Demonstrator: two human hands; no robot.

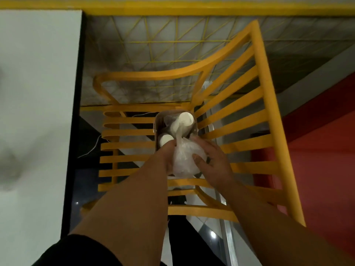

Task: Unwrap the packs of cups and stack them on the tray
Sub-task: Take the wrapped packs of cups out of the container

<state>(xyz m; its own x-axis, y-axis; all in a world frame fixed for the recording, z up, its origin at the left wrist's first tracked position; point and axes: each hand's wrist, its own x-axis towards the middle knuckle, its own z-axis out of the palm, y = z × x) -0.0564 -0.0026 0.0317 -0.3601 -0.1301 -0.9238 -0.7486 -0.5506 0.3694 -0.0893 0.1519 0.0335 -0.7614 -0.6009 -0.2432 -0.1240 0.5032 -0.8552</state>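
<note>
On the slatted seat of the yellow chair (236,120), in the middle of the view, sits the tray (156,123), a small brownish one with raised walls. At its far end a stack of white cups (183,121) lies tilted against the wall with some clear film hanging about it, and a second white cup (165,140) shows at the near left. Nearer still, a pack of cups in cloudy plastic wrap (185,160) bulges over the tray's near edge. The left hand (168,156) is on the pack's left side; its fingertips are hidden, so whether they pinch the wrap I cannot tell. The right hand (209,164) rests on the right side with fingers spread and fairly straight, the thumb pressing the film. The cups look light and thin-walled, likely to crush if squeezed, and the wrap soft, slack and slippery. The safer hold is probably on the loose film itself, pulling it away while steadying the stack lightly by its sides.
</note>
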